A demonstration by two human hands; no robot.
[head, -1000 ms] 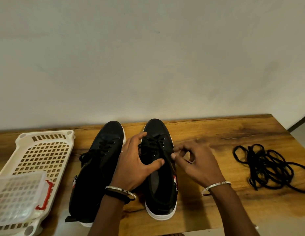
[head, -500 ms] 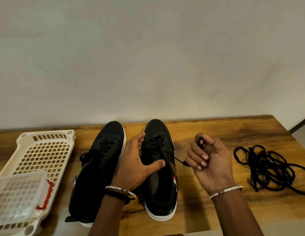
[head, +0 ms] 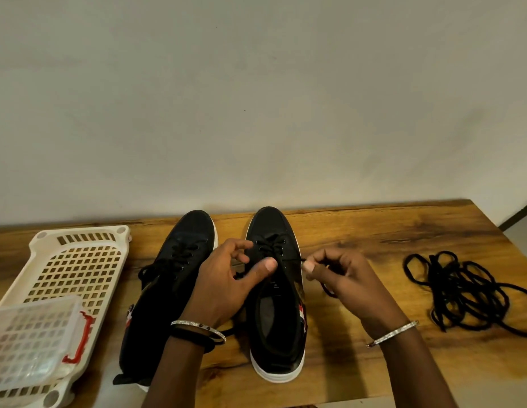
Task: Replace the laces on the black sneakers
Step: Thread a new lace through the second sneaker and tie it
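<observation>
Old lace (head: 291, 260): its removal is judged to be the step in hand
Right hand (head: 344, 278): the lace is pinched between thumb and forefinger and drawn taut from the eyelets
Left hand (head: 224, 287): the worked sneaker (head: 271, 222) is gripped, thumb laid across the tongue, fingers curled at the eyelets
Next pull: a steady draw away from the left fingers is called for
Surroundings: the second sneaker (head: 191, 228) lies just outside the left fingers; spare laces (head: 459, 287) are heaped on the worktop (head: 374, 237) well beyond the right fingers
Hidden: the lace tip is covered by the right fingers; the exact eyelet cannot be told
</observation>
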